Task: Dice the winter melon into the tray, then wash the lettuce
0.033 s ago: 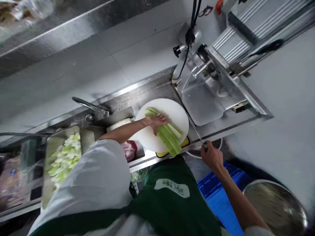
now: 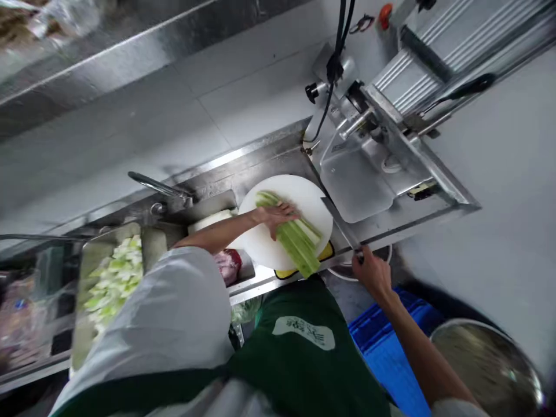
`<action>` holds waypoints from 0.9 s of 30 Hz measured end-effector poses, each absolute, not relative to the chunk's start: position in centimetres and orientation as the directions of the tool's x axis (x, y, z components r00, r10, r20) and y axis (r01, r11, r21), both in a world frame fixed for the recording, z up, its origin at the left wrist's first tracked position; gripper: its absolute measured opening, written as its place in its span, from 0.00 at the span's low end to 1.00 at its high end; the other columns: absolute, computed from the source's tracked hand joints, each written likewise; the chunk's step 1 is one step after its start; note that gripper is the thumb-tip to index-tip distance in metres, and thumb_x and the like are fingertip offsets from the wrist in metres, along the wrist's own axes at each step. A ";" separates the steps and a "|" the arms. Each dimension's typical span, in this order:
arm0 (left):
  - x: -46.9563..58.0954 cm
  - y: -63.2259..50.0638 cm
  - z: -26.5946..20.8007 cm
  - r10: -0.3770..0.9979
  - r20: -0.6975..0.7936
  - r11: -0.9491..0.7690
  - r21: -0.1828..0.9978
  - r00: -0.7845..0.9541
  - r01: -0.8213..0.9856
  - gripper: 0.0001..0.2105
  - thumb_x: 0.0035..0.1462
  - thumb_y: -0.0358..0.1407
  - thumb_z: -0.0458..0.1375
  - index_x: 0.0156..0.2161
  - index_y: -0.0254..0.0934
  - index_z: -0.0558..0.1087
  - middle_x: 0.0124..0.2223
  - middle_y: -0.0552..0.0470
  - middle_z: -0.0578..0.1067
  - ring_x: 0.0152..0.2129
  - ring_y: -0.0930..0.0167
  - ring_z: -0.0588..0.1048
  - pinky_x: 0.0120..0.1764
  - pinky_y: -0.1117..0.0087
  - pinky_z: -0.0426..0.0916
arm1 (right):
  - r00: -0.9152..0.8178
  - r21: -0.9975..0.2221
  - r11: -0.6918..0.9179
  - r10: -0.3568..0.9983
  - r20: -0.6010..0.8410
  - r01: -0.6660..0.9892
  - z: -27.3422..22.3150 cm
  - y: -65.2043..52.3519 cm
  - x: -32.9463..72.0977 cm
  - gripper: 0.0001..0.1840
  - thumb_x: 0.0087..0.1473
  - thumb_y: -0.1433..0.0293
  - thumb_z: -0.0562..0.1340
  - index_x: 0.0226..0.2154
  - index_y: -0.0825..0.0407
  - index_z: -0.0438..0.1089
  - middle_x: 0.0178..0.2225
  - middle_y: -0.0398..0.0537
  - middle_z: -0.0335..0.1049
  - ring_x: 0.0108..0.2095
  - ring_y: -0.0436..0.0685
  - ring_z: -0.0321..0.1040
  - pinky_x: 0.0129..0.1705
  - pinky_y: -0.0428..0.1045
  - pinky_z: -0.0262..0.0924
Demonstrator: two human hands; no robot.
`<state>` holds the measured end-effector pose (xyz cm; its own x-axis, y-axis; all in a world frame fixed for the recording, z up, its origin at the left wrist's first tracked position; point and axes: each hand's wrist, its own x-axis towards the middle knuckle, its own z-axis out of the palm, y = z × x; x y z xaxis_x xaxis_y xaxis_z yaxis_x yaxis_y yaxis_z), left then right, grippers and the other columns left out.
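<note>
My left hand [image 2: 280, 216] rests across a bundle of long green vegetable strips [image 2: 297, 246], fingers over the top and thumb to the near side. The strips lie on a round white cutting board [image 2: 260, 243], with their near ends past its edge. In my right hand [image 2: 371, 269] is the handle of a kitchen knife [image 2: 342, 225], gripped in closed fingers. The knife's blade points up and left, its tip by the board's right edge. Under the board's near side shows a yellow cloth [image 2: 325, 251].
Left of the board a sink holds a piece of red meat [image 2: 229, 263], near a faucet [image 2: 158, 185]. A metal tray of chopped pale-green vegetable [image 2: 117, 275] stands further left. A slicing machine [image 2: 369, 145] occupies the right. Below are a blue crate [image 2: 391, 359] and a large metal pot [image 2: 486, 370].
The knife has turned in my right hand, so its blade shows broader than before. That hand has shifted slightly up and left. My left hand and the strips stay in place.
</note>
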<state>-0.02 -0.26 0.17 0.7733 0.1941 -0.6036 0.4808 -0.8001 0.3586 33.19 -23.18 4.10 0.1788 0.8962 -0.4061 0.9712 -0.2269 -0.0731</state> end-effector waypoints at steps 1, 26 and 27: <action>-0.1 -0.5 0.3 0.209 -0.601 -0.799 0.349 0.771 0.489 0.67 0.33 0.66 0.69 0.75 0.36 0.52 0.76 0.29 0.48 0.70 0.33 0.47 0.67 0.34 0.42 | 0.167 -0.071 -0.212 0.902 -0.399 0.975 4.1 -21.9 33.0 0.16 0.69 0.62 0.55 0.53 0.53 0.66 0.37 0.55 0.79 0.37 0.63 0.77 0.34 0.50 0.51; -4.3 -13.0 2.0 0.651 -0.598 -0.412 0.239 0.468 0.879 0.62 0.34 0.59 0.72 0.73 0.40 0.53 0.72 0.32 0.57 0.67 0.42 0.57 0.66 0.44 0.50 | -0.432 -0.289 0.358 0.865 -0.256 0.888 7.9 -10.2 20.5 0.19 0.71 0.66 0.53 0.52 0.59 0.73 0.54 0.68 0.72 0.57 0.67 0.67 0.54 0.55 0.61; -4.3 -13.1 2.1 0.660 -0.606 -0.369 0.254 0.445 0.894 0.59 0.37 0.60 0.70 0.72 0.40 0.55 0.72 0.34 0.59 0.68 0.44 0.56 0.66 0.46 0.52 | -0.560 -0.468 0.408 0.791 -0.248 0.784 10.9 -12.0 18.9 0.19 0.71 0.65 0.52 0.52 0.56 0.73 0.52 0.64 0.74 0.52 0.63 0.70 0.52 0.53 0.62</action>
